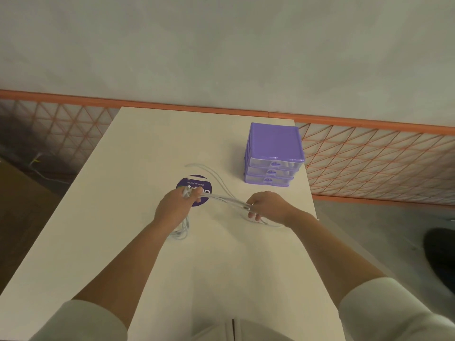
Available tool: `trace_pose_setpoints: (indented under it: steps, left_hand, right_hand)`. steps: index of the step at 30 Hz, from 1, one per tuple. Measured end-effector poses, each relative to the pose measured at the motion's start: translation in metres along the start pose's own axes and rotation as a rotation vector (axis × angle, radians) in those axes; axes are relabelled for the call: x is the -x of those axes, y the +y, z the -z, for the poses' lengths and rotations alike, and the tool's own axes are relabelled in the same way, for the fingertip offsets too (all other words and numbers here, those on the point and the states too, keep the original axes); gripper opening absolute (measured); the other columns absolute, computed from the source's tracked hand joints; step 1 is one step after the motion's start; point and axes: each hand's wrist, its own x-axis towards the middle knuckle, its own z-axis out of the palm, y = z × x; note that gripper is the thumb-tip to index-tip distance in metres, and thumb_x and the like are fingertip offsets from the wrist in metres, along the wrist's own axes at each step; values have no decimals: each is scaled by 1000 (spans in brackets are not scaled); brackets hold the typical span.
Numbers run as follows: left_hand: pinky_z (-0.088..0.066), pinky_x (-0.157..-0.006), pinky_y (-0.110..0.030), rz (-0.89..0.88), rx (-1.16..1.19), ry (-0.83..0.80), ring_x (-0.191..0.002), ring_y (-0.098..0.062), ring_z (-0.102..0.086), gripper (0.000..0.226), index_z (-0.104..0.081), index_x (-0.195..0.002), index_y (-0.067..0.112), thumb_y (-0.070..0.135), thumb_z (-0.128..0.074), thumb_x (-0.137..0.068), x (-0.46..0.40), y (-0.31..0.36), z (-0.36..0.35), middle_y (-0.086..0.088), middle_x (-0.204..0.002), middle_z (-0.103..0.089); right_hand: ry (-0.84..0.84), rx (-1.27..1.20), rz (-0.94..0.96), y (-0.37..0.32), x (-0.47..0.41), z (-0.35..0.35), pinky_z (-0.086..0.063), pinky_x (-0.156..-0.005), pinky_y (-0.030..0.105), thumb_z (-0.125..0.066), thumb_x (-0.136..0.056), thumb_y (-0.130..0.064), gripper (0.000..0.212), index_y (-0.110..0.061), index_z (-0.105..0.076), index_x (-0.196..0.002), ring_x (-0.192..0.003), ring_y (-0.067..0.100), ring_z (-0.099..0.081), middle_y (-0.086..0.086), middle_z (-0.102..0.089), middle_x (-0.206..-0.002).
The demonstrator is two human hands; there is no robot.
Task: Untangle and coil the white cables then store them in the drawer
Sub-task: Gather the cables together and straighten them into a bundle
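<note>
Both hands have a curled grip on the white cables (pixel 221 198), stretched between them above the worktop (pixel 138 143). Left hand (pixel 175 207) clutches a bundle of strands, with loops hanging below its wrist and touching the worktop. Right hand (pixel 266 205) pinches several strands between thumb and fingers, and a loop trails under it. More cable curves away from the hands toward the drawer unit (pixel 273 155). That purple unit has three pale drawers, all closed, and stands beyond the right hand near the worktop's far right corner. A round purple sticker (pixel 195 185) lies left of the drawer unit, partly covered by the left hand and the cables. Pale sleeves (pixel 394 313) are pushed up both forearms.
</note>
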Motion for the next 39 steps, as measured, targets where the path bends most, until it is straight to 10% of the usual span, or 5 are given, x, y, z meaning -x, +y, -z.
trace_pose_setpoints:
  steps: [13, 22, 32, 39]
  left_hand:
    - [-42, -72, -35, -48, -103, 20, -78, -19, -61, 44, -65, -75, 26, 60, -44, -93, 7, -2, 6, 4, -80, -65]
    - [-43, -73, -35, -38, -123, 18, -79, -20, -62, 45, -67, -77, 23, 59, -45, -93, 8, -3, 3, 3, -80, -66]
    - [-42, -71, -35, -32, -124, 19, -75, -19, -59, 45, -66, -74, 25, 59, -45, -93, 5, -4, 0, 5, -76, -64]
    - [-41, -69, -34, -31, -116, 32, -76, -17, -60, 43, -64, -74, 27, 61, -45, -92, 3, -7, 4, 8, -77, -64]
  right_hand:
    - [125, -97, 81, 15, 0, 5, -41, -64, 5, -67, -92, -19, 20, -21, -74, -110, -71, 5, -59, -9, -70, -88]
    - [-5, -258, -89, 12, 0, 4, -51, -64, 28, -40, -96, -10, 33, -17, -67, -112, -69, 21, -60, 4, -69, -101]
    - [-179, 280, -55, 27, 3, -5, -41, -87, 27, -47, -93, -15, 27, -18, -71, -105, -107, 21, -56, 1, -67, -108]
    - [220, 343, 53, 53, 11, -9, -40, -84, 33, -42, -101, -46, 37, -23, -69, -114, -96, 23, -54, 0, -56, -90]
